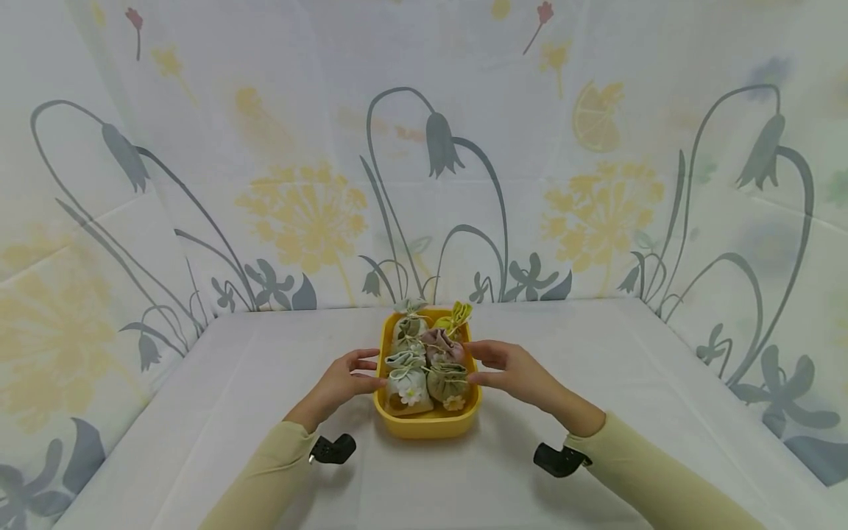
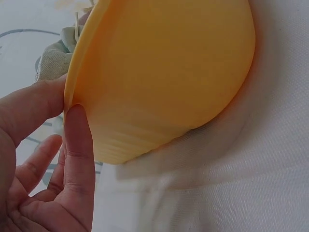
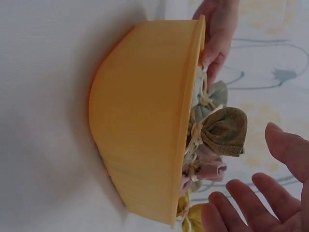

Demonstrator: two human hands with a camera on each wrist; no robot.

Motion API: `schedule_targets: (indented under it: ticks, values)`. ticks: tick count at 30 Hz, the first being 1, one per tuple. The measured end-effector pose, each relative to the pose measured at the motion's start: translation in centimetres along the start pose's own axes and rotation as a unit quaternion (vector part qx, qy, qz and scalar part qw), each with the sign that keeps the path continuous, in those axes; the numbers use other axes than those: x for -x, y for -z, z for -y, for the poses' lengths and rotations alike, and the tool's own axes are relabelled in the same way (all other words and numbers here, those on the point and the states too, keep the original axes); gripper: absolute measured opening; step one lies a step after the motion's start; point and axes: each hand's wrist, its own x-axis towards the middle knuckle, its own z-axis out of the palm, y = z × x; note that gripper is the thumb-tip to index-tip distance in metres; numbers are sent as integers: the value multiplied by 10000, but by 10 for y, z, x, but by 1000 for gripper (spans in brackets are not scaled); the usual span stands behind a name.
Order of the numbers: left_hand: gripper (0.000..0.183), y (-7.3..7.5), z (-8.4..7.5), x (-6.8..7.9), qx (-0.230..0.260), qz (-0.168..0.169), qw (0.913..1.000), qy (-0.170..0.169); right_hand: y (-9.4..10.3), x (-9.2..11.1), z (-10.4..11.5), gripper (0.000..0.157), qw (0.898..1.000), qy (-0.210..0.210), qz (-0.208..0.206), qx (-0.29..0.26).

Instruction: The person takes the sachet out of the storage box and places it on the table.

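Note:
A yellow plastic tub (image 1: 427, 428) stands on the white table, holding several small drawstring pouches. A pale pouch with a white flower (image 1: 405, 381) and an olive pouch (image 1: 447, 377) sit at its near end. Behind them are a mauve pouch (image 1: 440, 340) and a bright yellow pouch (image 1: 457, 316). At the tub's left side, my left hand (image 1: 344, 379) pinches the rim (image 2: 73, 79) between thumb and finger. My right hand (image 1: 513, 372) hovers by the right rim, its fingers apart; the right wrist view shows nothing between them, close to the pouch tops.
White cloth covers the table (image 1: 265, 346). A floral curtain (image 1: 424, 184) rises along the back and both sides. A black wrist camera (image 1: 333, 449) sits under the left wrist, and another black wrist camera (image 1: 559, 460) under the right.

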Motion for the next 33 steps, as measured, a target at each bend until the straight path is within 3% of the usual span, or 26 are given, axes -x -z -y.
schedule_targets:
  ticks: [6,15,21,33]
  values:
    - [64,1,1,-2,18,-2,10000,16,-4,-10,1,50,9980,-114,273,-550]
    - [63,1,-1,-2,-48,3,9999,89,-13,-23,-2,37,9955,-376,593,-643]
    - [63,0,-1,0,-67,-14,9999,96,-15,-29,-1,25,9934,-646,543,-772]
    - [64,1,1,-1,-49,42,10000,63,-15,-41,1,24,9921,-962,415,-684]
